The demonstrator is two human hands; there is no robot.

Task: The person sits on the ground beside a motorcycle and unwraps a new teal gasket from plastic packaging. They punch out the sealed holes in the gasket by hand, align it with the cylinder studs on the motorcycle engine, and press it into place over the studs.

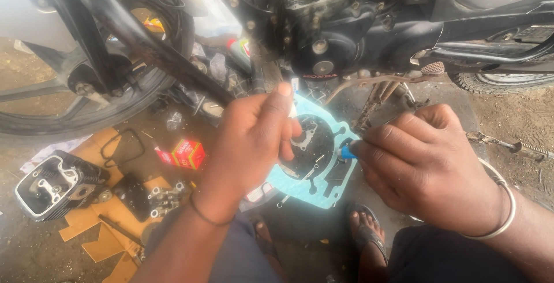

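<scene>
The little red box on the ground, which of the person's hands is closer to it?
Left. The left hand is just to the right of the red box, holding the light blue gasket. The right hand is farther off, beyond the gasket.

Above us stands a motorcycle, its dark engine case [346, 46] grimy and its spoked front wheel [86, 104] off to the left. We see a rear tyre [502, 81] at the right edge and a rusty brake pedal [398, 78] below the engine. On the dirt floor [508, 127] we find flattened cardboard [104, 242], with a finned cylinder head [55, 186] lying at its left end. A small red box [186, 153] sits near a black loop of rubber seal [124, 147]. Loose bolts and small metal parts [164, 199] lie on the cardboard beside a dark cover.
</scene>
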